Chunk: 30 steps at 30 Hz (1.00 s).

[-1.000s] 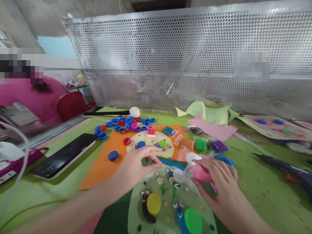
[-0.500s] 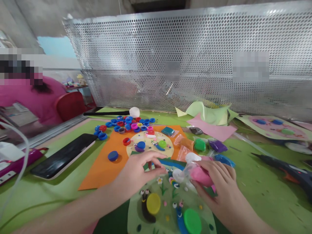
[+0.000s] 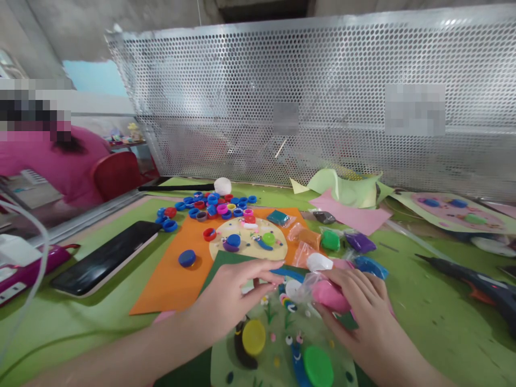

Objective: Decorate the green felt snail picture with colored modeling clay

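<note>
Right hand (image 3: 363, 306) is closed around a clear bag of pink clay (image 3: 328, 295), which is held over the upper right part of a green clay picture (image 3: 221, 344); over the upper middle of the same picture, the left hand (image 3: 237, 290) is half curled, thumb and fingertips separated by a narrow gap, though whether anything small is held there cannot be told. On the picture, shells of clay snails (image 3: 297, 365) are made from a yellow disc (image 3: 253, 337) and a green disc (image 3: 318, 365). Behind it, a cream clay picture (image 3: 245, 250) is laid on an orange sheet (image 3: 173, 279), at whose far edge bottle caps (image 3: 212, 204) are clustered. Beyond the right hand, packets of green, purple and blue clay (image 3: 330, 240) are set on the green table (image 3: 423, 322). At the right a glue gun (image 3: 471, 282) is placed, its markings too small to be read; on the perforated metal screen (image 3: 322, 70), two patches (image 3: 415, 109) are pixelated, so any writing there is hidden
</note>
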### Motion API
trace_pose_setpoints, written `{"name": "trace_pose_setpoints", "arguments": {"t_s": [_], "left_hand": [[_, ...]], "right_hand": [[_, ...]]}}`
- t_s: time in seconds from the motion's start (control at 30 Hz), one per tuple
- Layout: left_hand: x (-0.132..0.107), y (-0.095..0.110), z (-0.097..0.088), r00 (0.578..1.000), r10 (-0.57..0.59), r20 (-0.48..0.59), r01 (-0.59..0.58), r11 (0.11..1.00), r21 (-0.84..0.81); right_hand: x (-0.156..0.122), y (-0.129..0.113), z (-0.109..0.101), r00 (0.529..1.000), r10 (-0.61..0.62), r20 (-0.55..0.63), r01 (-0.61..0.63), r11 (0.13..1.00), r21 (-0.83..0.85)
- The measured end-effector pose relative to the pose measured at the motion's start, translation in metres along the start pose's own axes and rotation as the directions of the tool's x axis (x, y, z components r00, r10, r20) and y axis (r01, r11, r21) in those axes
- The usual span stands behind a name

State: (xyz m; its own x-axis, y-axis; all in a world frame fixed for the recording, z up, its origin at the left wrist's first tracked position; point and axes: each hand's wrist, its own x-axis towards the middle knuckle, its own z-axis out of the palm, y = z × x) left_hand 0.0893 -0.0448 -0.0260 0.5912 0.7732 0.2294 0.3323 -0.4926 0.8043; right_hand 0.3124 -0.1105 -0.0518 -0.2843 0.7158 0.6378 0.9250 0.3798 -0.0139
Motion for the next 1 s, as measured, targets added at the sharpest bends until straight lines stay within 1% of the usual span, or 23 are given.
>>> {"name": "trace_pose_setpoints", "arguments": {"t_s": [0.17,0.3,0.43,0.63,0.8,0.93,1.0], "left_hand": [[-0.002,0.004,0.003,1.0,0.012,0.006,-0.012,1.0,0.0],[-0.006,0.01,0.008,0.998,0.011,0.056,-0.011,1.0,-0.001],[-0.007,0.018,0.015,0.996,0.012,0.09,-0.012,1.0,-0.01],[-0.007,0.022,0.021,0.99,0.111,0.085,-0.116,0.992,0.057],[-0.008,0.02,0.022,0.982,0.182,0.05,-0.185,0.981,0.052],[-0.008,0.019,0.023,0.973,0.22,0.07,-0.227,0.968,0.106],[-0.008,0.02,0.022,0.97,0.226,0.085,-0.235,0.964,0.124]], "right_hand": [[0.0,-0.003,-0.005,1.0,-0.027,-0.013,0.028,0.999,0.035],[0.002,-0.008,-0.012,0.999,-0.035,-0.024,0.037,0.996,0.083],[0.005,-0.012,-0.014,0.997,-0.061,-0.053,0.068,0.988,0.139],[0.004,-0.014,-0.016,1.0,-0.017,-0.023,0.021,0.984,0.179],[0.003,-0.012,-0.019,0.998,-0.025,0.056,0.007,0.957,0.29],[0.005,-0.013,-0.021,0.999,0.018,0.044,-0.032,0.938,0.346],[0.006,-0.012,-0.022,0.999,-0.006,0.033,-0.006,0.929,0.37]]}}
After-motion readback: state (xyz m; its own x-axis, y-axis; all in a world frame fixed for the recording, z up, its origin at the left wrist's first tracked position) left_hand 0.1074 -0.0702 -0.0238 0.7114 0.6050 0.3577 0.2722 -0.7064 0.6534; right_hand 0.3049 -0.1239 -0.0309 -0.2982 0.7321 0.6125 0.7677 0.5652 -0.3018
